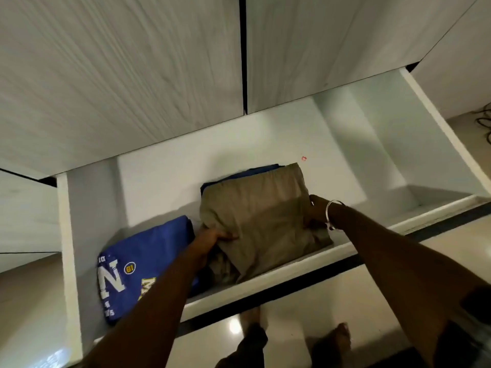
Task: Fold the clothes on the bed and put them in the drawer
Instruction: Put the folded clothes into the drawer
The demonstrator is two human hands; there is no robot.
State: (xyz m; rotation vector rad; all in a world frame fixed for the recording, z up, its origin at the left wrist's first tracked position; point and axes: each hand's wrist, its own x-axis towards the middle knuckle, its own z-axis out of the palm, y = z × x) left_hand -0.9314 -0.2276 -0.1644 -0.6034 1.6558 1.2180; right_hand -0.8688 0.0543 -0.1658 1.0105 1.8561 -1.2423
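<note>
Folded khaki garment (260, 216) sits in the open white drawer (265, 134), roughly mid-drawer, on top of a folded dark blue garment (255, 172) whose edge shows at the back. Its front end droops by the drawer's front wall.

Left hand (212, 236) grasps the khaki garment's left edge — thumb on top, fingers tucked underneath. Right hand (316, 212) is at the right edge, fingers hidden behind the fabric, so cannot tell if it's gripping or just pressing. Metal bangle (330, 213) on the right wrist.

Just left of the stack: a folded blue printed shirt (138, 266), white and yellow lettering, lying flat on the drawer floor, touching the left forearm. Count: three folded pieces, two hands.

Drawer interior is plain white; a small red sticker (304, 158) on its floor behind the stack. Right half of the drawer holds only that. Above — pale wood-grain cabinet doors (119, 75), two panels split by a dark seam. Below the drawer front, glossy light floor (292, 314) with the person's bare feet (337, 338). Dark cables (485, 120) on the floor at far right.
</note>
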